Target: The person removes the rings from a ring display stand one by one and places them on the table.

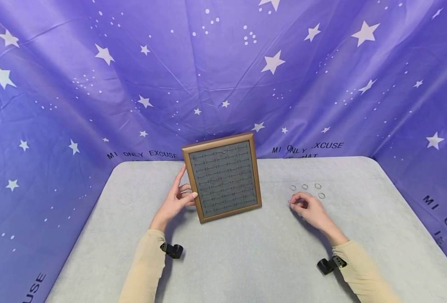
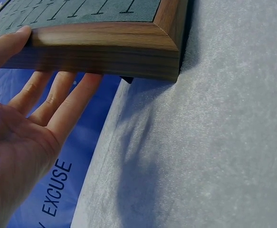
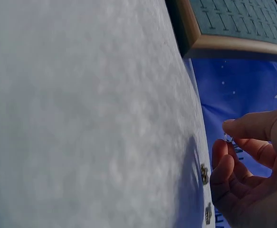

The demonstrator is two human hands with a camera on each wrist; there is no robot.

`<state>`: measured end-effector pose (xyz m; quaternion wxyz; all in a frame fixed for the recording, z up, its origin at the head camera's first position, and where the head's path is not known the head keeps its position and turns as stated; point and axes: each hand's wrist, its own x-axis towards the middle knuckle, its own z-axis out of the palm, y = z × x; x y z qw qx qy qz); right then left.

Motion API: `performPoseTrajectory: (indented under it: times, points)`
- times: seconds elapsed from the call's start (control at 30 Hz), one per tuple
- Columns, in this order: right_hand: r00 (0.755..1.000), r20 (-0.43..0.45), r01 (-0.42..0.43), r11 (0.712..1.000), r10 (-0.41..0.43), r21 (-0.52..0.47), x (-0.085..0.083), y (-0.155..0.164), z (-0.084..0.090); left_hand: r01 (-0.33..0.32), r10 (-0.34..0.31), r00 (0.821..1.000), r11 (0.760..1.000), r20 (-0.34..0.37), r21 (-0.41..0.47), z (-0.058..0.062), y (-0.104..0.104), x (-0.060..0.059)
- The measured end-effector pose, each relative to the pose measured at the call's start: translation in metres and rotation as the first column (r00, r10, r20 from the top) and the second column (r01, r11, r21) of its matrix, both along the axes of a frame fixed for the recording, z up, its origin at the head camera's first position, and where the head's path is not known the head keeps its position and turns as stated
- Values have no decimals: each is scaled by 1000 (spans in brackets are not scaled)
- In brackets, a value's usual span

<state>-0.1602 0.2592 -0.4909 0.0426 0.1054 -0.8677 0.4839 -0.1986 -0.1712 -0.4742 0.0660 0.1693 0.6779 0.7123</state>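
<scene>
A wood-framed ring display board with a dark grey panel and rows of short slits stands propped up on the table, leaning back. My left hand holds its left side, the thumb on the front of the frame and the fingers behind it. In the left wrist view the thumb lies over the wooden edge. To the right of the board, my right hand pinches a small silvery ring between thumb and fingertip, above the table. No ring shows in the board's slits.
Several more rings lie on the table just beyond my right hand, another ring nearer to it. A pale grey cloth covers the table. A purple curtain with white stars hangs behind and at both sides.
</scene>
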Motion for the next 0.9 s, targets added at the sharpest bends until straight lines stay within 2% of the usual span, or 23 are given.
performPoseTrajectory:
  times: [0.13, 0.47, 0.9]
  points:
    - [1000, 16, 4, 1000, -4, 9, 0, 6, 0, 6, -6, 1000, 1000, 4, 5, 1, 0, 1]
    - [1000, -9, 28, 984, -27, 177, -2, 16, -1, 8, -8, 1000, 1000, 2, 3, 0, 0, 2]
    - [999, -20, 49, 960, -46, 276, -4, 18, -2, 17, -17, 1000, 1000, 1, 25, 2, 1, 1]
